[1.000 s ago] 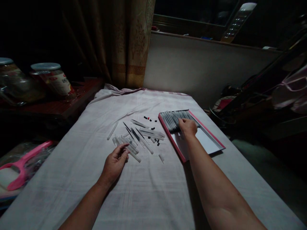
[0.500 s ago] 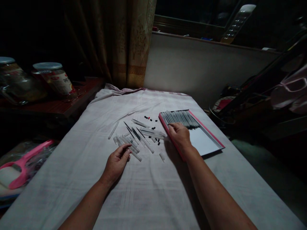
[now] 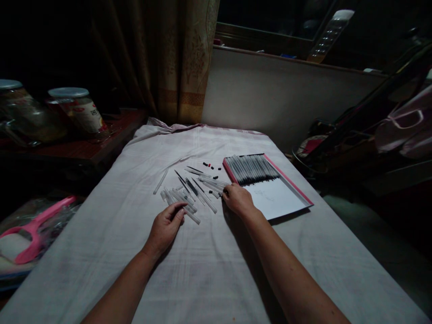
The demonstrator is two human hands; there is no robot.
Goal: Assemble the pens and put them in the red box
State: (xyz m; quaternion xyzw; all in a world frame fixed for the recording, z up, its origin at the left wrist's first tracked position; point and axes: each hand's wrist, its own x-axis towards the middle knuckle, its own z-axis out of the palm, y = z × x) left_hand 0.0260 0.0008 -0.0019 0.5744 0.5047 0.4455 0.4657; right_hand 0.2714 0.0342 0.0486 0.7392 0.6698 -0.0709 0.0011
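Observation:
My left hand (image 3: 166, 223) rests at the near edge of a loose pile of clear pen barrels (image 3: 192, 217), its thumb and forefinger slightly apart with nothing plainly between them. Dark pen refills (image 3: 191, 186) lie among the barrels. My right hand (image 3: 239, 199) is at the right end of the pile, fingertips pinched together; what they hold, if anything, is hidden. Beside it, a shallow pink-edged box (image 3: 293, 193) has a row of clear pens (image 3: 253, 168) with dark tips lying side by side across its far half. Small black plugs (image 3: 216, 177) are scattered past the pile.
A white checked cloth (image 3: 195, 270) covers the table. Lidded jars (image 3: 79, 110) stand on a dark red cabinet (image 3: 101, 150) to the left. Below it, a pink-handled object (image 3: 37, 229) lies by clear plastic. A bottle (image 3: 332, 36) leans on the window sill.
My right hand has moved left and toward me, from the box's left edge to the pile's right end. The pen row is now fully uncovered. My left hand has stayed about the same.

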